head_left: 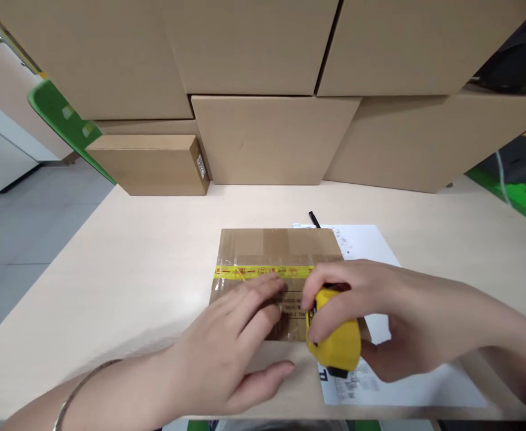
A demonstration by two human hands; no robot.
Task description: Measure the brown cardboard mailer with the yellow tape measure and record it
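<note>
A small flat cardboard box (280, 248) sealed with clear tape and a yellow tape strip (254, 272) lies on the pale table (132, 269) in front of me. My left hand (236, 341) rests flat on the box's near part, fingers stretched out. My right hand (370, 311) is wrapped round a yellow tape measure (337, 347), holding it at the box's right near corner. A thin bracelet (81, 386) circles my left wrist.
White printed paper sheets (370, 245) lie under and right of the box, with a black pen (314, 219) at their far edge. Large cardboard cartons (267, 137) are stacked along the back. A smaller carton (150, 164) sits at back left.
</note>
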